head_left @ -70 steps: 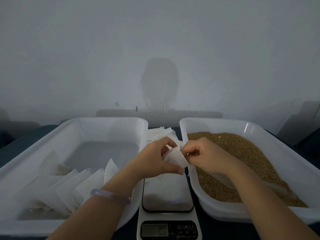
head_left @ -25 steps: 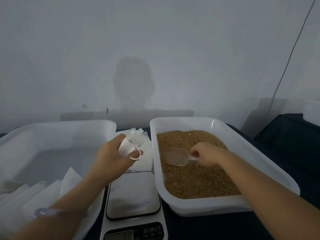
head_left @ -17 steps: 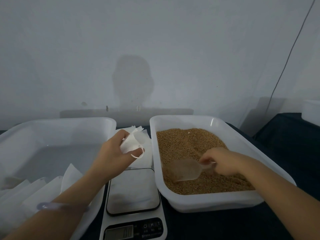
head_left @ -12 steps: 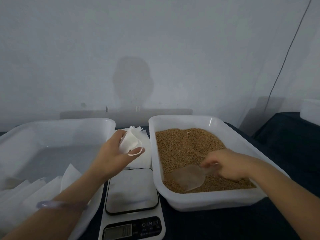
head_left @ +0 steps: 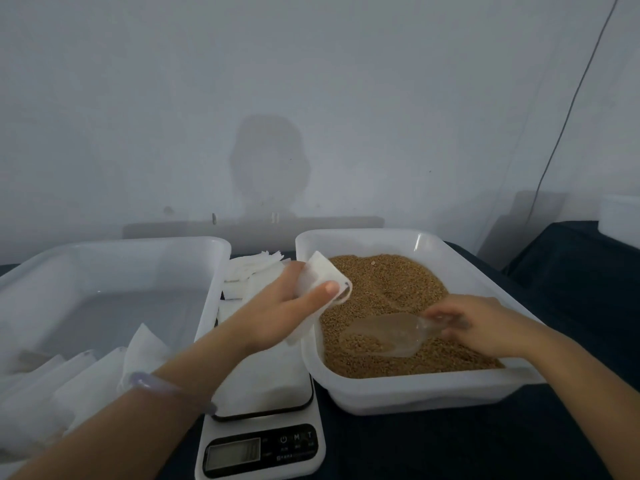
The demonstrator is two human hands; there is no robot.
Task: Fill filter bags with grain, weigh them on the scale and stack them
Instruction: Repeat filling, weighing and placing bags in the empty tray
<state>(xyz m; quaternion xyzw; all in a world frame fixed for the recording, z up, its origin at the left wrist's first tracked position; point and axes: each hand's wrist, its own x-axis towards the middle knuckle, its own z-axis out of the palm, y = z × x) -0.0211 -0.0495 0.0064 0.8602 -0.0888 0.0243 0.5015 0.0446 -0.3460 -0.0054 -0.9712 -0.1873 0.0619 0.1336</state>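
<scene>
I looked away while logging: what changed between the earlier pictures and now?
The right hand let go of the filter bag, took hold of the clear scoop and dragged it through the grain toward the near wall. The left hand, holding the bag alone, carried it rightward over the grain tray's rim. The scale and the left tray stayed put.

Right hand (head_left: pixel 474 323) blurred on scoop (head_left: pixel 381 332) handle. Scale (head_left: pixel 263 448) display too dim to read. Left tray (head_left: pixel 114 244), bags (head_left: pixel 86 386) inside cut by left frame edge.
</scene>
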